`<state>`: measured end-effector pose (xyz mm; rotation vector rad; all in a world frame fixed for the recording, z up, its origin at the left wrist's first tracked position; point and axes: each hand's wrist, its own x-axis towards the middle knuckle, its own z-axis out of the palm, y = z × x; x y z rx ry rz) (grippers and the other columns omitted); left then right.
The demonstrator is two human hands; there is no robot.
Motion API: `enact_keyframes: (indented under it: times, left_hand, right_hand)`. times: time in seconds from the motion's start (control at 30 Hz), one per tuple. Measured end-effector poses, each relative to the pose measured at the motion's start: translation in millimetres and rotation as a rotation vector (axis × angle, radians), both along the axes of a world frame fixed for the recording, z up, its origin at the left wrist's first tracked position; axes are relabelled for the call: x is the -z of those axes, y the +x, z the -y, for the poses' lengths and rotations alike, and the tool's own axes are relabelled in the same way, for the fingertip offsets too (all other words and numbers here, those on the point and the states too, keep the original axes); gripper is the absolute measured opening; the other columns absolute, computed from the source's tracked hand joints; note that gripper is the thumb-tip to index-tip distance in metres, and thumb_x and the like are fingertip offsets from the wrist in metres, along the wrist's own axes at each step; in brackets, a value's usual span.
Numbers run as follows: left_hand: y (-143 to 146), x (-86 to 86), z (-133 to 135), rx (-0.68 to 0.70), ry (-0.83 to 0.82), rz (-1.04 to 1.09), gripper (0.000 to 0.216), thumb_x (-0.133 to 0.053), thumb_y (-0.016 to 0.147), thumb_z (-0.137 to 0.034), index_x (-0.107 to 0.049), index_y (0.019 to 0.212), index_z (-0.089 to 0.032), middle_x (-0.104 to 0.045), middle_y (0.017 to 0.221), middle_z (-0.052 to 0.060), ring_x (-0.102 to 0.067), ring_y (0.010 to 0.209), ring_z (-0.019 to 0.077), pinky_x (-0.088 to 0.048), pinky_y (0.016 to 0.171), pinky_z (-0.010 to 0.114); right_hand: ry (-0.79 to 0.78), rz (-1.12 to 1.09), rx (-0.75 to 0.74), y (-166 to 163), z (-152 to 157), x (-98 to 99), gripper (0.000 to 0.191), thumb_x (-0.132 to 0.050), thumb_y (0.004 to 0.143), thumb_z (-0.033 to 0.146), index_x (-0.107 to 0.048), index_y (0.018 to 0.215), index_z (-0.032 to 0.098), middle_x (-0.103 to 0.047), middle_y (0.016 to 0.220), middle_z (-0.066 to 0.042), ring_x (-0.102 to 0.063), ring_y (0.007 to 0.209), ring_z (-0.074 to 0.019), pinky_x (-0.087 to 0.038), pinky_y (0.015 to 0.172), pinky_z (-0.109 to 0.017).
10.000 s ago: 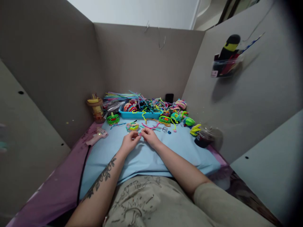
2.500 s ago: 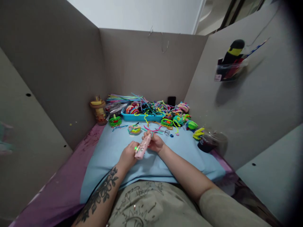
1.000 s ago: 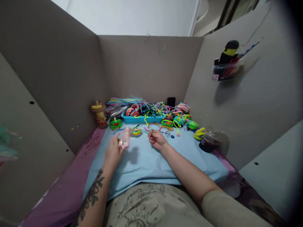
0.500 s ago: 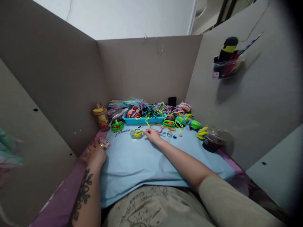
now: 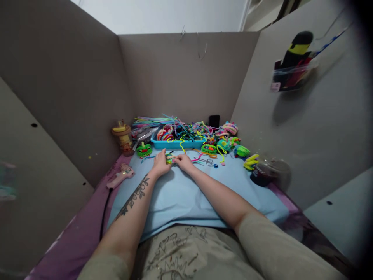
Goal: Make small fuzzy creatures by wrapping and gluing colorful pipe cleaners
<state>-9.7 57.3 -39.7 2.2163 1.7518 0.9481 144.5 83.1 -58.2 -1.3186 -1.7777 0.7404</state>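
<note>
A small round piece of coloured fuzzy pipe cleaners (image 5: 169, 158) lies on the blue cloth in front of me, partly hidden by my fingers. My left hand (image 5: 162, 164) is closed around its left side. From the right, my right hand (image 5: 184, 163) pinches a tiny pink bit (image 5: 174, 160) against or just beside that piece; exact contact is too small to make out. To the left rests a pink glue gun (image 5: 121, 176), free of either hand, its black cord trailing toward me. Scissors (image 5: 209, 161) and a small blue disc (image 5: 216, 166) are right of my right hand.
Behind my hands stands a blue tray (image 5: 180, 145) full of tangled pipe cleaners. A green fuzzy figure (image 5: 144, 149) and a tumbler (image 5: 123, 139) are at left. Several finished fuzzy pieces (image 5: 241, 150) and a dark cup (image 5: 260, 174) line the right. Grey panels enclose the table.
My left hand has let go of the pink glue gun at the left and moved right onto the pipe-cleaner piece. My right hand keeps its pinch beside it. The view has shifted slightly.
</note>
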Motion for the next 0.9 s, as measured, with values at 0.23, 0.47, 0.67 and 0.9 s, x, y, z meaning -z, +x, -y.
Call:
enact_keyframes:
  times: [0.23, 0.47, 0.67, 0.9]
  left_hand:
    - [2, 7.2, -1, 0.033, 0.011, -0.007, 0.082, -0.060, 0.062, -0.024, -0.026, 0.136, -0.013, -0.052, 0.122, 0.015, -0.048, 0.113, 0.0308, -0.035, 0.099, 0.045]
    - [0, 9.1, 0, 0.059, 0.018, 0.032, 0.085, -0.062, 0.058, -0.019, -0.026, 0.135, -0.017, -0.052, 0.122, 0.013, -0.049, 0.113, 0.0300, -0.036, 0.098, 0.045]
    - [0, 9.2, -1, 0.085, 0.030, 0.058, 0.084, -0.064, 0.060, -0.022, -0.026, 0.135, -0.015, -0.054, 0.120, 0.014, -0.052, 0.109, 0.0277, -0.039, 0.095, 0.043]
    - [3, 9.9, -4, 0.041, 0.049, 0.080, 0.065, -0.057, 0.074, -0.032, -0.032, 0.130, -0.012, -0.057, 0.116, 0.015, -0.055, 0.105, 0.0261, -0.041, 0.093, 0.042]
  right_hand:
    - [0.006, 0.096, 0.030, 0, 2, -5.0, 0.015, -0.054, 0.073, 0.023, -0.062, 0.063, 0.015, -0.058, 0.058, 0.001, -0.048, 0.058, -0.0116, -0.033, 0.055, -0.022]
    - [0.191, 0.547, 0.017, -1, 11, -30.8, 0.018, -0.049, 0.081, 0.022, -0.066, 0.079, 0.017, -0.066, 0.088, -0.007, -0.057, 0.081, -0.0180, -0.039, 0.068, -0.026]
    - [0.269, 0.734, -0.068, -6, 17, -41.4, 0.020, -0.045, 0.086, 0.018, -0.063, 0.093, 0.015, -0.062, 0.103, -0.015, -0.057, 0.092, -0.0239, -0.040, 0.077, -0.032]
    - [0.318, 0.800, -0.113, -4, 18, -41.8, 0.021, -0.043, 0.087, 0.017, -0.061, 0.098, 0.014, -0.060, 0.108, -0.016, -0.056, 0.095, -0.0248, -0.041, 0.078, -0.033]
